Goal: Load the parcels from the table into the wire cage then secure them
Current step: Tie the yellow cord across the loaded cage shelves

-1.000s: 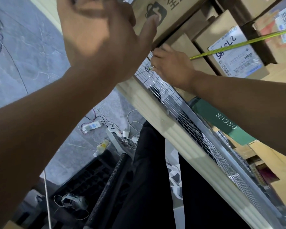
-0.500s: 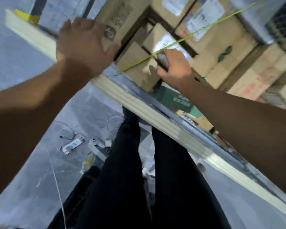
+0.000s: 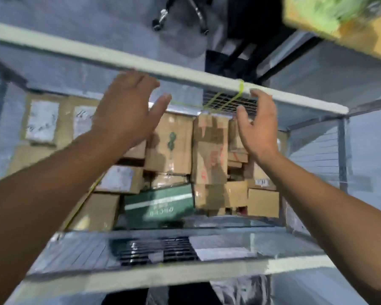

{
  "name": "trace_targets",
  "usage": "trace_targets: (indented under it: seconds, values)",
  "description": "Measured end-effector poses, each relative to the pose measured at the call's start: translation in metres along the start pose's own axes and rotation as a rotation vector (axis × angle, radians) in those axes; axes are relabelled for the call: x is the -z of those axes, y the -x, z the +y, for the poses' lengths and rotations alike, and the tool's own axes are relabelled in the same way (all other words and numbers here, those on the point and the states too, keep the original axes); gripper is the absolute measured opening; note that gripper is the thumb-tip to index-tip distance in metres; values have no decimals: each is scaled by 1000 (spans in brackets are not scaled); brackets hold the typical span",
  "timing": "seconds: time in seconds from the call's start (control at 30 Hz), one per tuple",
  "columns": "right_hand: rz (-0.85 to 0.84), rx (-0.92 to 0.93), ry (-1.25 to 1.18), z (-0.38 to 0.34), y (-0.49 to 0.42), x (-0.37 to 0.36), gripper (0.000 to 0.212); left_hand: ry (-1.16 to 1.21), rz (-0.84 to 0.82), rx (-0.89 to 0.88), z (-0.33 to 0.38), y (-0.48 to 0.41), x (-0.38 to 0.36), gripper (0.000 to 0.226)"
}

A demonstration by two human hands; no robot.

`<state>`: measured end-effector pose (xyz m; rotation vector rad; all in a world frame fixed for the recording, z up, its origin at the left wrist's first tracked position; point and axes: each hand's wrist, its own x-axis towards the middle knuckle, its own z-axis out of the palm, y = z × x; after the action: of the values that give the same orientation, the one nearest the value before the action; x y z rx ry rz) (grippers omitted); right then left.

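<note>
The wire cage [image 3: 342, 164] is seen from above, packed with cardboard parcels [image 3: 169, 144] and a green box [image 3: 161, 205] near its front wall. A yellow-green cord [image 3: 241, 90] is looped round the far top rail [image 3: 180, 77] and slants down across the mesh. Another stretch of it shows along the cage's left side. Neither hand grips it. The left hand [image 3: 123, 108] reaches over the parcels, fingers straight and together, thumb splayed, fingertips [image 3: 141, 79] just short of the rail and well left of the loop. The right hand [image 3: 257, 126] is loosely cupped with its thumb apart. Its fingertips [image 3: 256, 94] are just beside the loop, on its right. An office-chair base [image 3: 178, 18] stands on the floor beyond.
</note>
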<state>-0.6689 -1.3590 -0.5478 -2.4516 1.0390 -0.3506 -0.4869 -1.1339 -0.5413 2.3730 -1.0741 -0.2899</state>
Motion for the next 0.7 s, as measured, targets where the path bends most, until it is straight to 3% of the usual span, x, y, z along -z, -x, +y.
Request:
trace_targets:
  seconds: [0.1,0.23,0.33,0.4,0.53,0.6,0.7]
  values:
    - [-31,-66,31,51,-45,12,51,-47,-48,-74,47,-63,-25,55]
    - [-209,-35,83,99,-72,3,45,-201,-332,-59,107,-130,-86,61]
    - [-137,29,40,117,-73,-3,42,-281,-489,20,138,-161,-131,78]
    - [-105,25,-62,123,-75,-2,42,-267,-525,114,151,-177,-149,77]
    - [-132,-98,-368,132,-74,10,31,241,-401,300,173,-197,-163,9]
    - [-138,-182,-572,131,-77,18,26,454,-293,299,185,-193,-163,11]
    - [-96,-350,-908,127,-83,36,24,727,-323,26,217,-164,-160,9]
